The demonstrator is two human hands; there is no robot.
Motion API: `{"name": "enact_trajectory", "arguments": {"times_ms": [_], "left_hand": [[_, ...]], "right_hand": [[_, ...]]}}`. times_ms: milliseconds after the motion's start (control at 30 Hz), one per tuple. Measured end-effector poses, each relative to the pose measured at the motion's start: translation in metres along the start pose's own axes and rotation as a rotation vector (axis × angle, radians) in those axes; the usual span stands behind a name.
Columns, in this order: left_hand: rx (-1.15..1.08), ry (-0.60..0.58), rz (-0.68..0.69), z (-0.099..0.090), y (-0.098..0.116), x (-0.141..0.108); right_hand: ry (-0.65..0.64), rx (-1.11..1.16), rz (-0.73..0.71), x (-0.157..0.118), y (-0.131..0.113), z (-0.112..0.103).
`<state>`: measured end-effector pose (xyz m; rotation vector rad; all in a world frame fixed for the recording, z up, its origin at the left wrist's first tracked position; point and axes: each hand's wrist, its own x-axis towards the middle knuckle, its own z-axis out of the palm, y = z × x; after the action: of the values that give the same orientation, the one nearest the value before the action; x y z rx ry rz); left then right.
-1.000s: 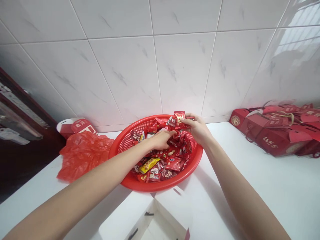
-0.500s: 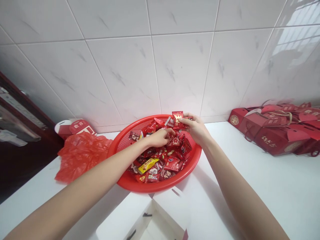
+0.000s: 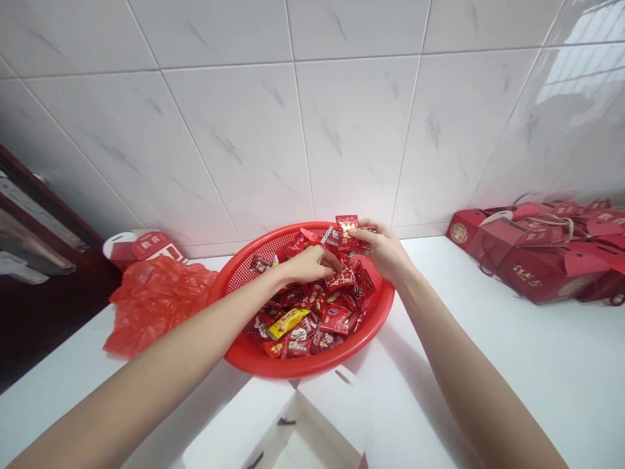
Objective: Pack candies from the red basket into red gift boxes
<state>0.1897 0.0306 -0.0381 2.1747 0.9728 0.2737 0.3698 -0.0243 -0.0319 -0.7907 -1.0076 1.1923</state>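
A red oval plastic basket (image 3: 234, 355) holds a heap of wrapped candies, mostly red, with one yellow candy (image 3: 288, 323) lying near the front. Over the middle of the heap, my left hand (image 3: 310, 264) is closed in a pinch at the edge of a red candy with a pale flower pattern (image 3: 340, 278). At the basket's back right rim, my right hand (image 3: 383, 251) grips a red candy with gold print (image 3: 346, 231) between thumb and fingers. Other wrappers show behind that thumb, partly hidden by the fingers.
An open white box (image 3: 312, 430) stands in front of the basket, cut off by the lower edge. Crumpled red plastic bag (image 3: 156, 303) and a red-white box (image 3: 141, 247) lie left. Several folded red gift boxes (image 3: 537, 260) are against the tiled wall at right.
My left hand has lifted slightly and shifted a little left, showing more of the flower-patterned candy. The right hand keeps its candies in nearly the same place.
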Motion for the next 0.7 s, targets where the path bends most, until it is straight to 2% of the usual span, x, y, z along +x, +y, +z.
{"name": "enact_trajectory", "arguments": {"times_ms": [533, 700], "left_hand": [[0.045, -0.049, 0.042, -0.001, 0.004, -0.001], [0.172, -0.033, 0.02, -0.002, 0.013, -0.005]], "right_hand": [[0.0, -0.038, 0.011, -0.001, -0.001, 0.0], [-0.002, -0.046, 0.012, -0.001, -0.002, 0.001]]}}
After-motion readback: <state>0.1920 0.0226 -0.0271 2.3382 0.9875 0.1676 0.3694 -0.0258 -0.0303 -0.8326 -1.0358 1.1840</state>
